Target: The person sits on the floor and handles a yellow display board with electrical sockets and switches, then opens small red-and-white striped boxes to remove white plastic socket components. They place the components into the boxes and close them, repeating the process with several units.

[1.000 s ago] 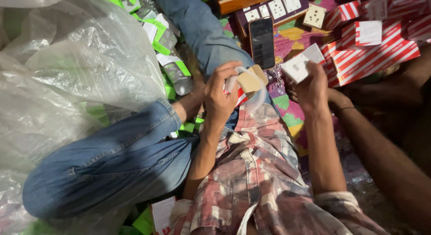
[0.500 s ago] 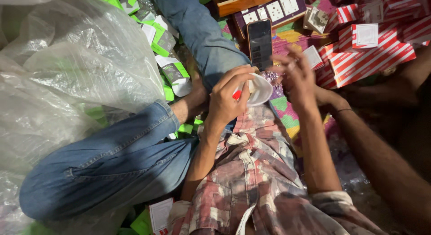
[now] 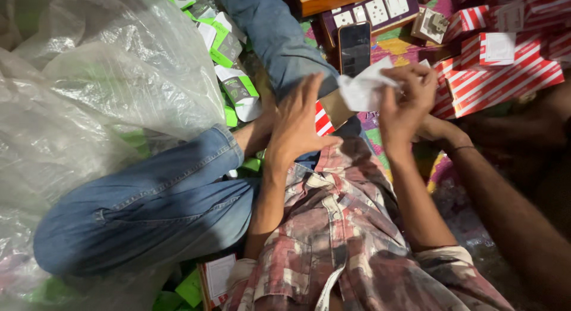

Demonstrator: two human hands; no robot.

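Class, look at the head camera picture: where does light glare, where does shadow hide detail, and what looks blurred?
Head view: glare whitens the clear plastic bag on the left; deep shadow swallows the right edge beside another person's forearm; the right hand and its white paper look slightly motion-blurred; the left hand and phone stay fairly sharp.

Crumpled white paper (image 3: pixel 364 88) (matt); glossy phone (image 3: pixel 355 47); clear shiny plastic bag (image 3: pixel 101 91); striped cardboard boxes (image 3: pixel 505 79).

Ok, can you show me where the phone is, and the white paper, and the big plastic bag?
phone (image 3: pixel 355 47), head view, middle of its dark screen
white paper (image 3: pixel 364 88), head view, crumpled middle
plastic bag (image 3: pixel 101 79), head view, clear wrinkled side
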